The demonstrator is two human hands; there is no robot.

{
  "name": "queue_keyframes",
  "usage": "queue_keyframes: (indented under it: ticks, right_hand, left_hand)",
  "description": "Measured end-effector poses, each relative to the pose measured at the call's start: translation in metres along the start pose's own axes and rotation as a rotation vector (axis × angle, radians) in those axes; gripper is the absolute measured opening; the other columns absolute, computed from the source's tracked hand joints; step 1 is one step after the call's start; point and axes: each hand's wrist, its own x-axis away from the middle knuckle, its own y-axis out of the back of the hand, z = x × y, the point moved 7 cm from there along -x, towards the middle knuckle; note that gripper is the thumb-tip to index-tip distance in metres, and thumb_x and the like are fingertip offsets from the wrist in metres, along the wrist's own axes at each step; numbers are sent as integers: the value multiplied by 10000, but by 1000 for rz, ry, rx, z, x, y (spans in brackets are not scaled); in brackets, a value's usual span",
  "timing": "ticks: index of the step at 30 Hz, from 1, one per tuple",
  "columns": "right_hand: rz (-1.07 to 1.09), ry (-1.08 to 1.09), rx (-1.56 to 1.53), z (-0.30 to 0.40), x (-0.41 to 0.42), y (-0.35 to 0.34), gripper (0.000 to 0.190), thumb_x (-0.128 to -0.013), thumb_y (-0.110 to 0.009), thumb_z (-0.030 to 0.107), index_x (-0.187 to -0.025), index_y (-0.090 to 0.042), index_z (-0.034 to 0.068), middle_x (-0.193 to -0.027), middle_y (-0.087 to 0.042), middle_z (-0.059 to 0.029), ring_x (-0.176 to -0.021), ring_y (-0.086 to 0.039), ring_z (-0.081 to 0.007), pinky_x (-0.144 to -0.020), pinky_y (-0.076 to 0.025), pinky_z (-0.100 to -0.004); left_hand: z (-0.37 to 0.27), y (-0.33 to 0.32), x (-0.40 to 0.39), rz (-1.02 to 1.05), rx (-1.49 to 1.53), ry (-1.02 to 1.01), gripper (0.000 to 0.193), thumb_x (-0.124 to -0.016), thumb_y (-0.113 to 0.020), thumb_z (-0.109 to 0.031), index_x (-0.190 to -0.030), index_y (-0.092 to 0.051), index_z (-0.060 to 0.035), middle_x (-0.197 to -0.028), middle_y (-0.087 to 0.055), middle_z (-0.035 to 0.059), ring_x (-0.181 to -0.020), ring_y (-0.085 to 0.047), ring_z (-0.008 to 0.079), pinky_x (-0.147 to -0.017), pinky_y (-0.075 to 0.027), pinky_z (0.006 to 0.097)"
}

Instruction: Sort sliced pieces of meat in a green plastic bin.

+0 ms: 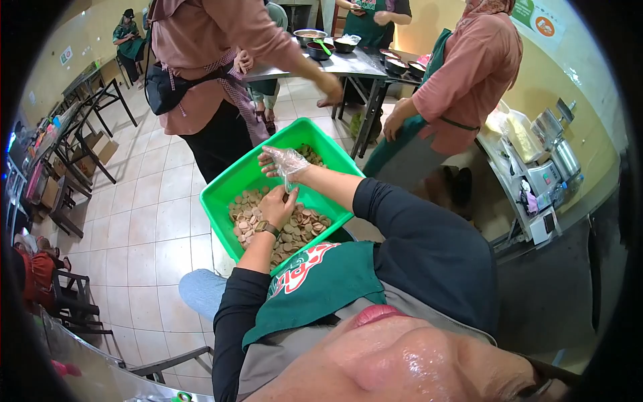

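Note:
My right hand (pixel 286 163) wears a clear plastic glove and is held over a green plastic tub (pixel 216 193), fingers extended. Just below it my left hand (pixel 277 206), bare and with a watch on the wrist, pinches the glove's loose plastic near the right wrist. Small round flat tan pieces (pixel 301 226) lie heaped in the near and left part of the tub. Darker pieces (pixel 311 155) lie in its far corner, partly hidden behind my right hand.
One person (pixel 196 75) stands close beyond the tub, another (pixel 467 80) at the right. Behind them a metal table (pixel 351 63) bears bowls. A side table at the right holds a metal machine (pixel 552 156) and a plastic container (pixel 522 135). Black chairs (pixel 90 151) stand at the left.

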Motion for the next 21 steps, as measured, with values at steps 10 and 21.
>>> queue_keyframes:
  ticks: [10, 21]
  right_hand:
    - [90, 376, 129, 39, 29, -39, 360, -879, -585, 411, -964, -618, 63, -853, -618, -52, -685, -603, -138, -607, -490, -269]
    - [-495, 1451, 921, 98, 88, -56, 393, -774, -696, 251, -1110, -603, 71, -1109, -573, -132, -998, -578, -280, -871, -466, -382]
  left_hand:
    - [21, -5, 2, -51, 19, 83, 250, -851, -577, -269, -820, -641, -30, -694, -602, 189, -642, -594, 344, -581, -448, 426]
    - [22, -6, 4, 28, -21, 142, 253, -847, -567, -270, -840, -660, -35, -801, -641, 181, -734, -626, 330, -648, -482, 406]
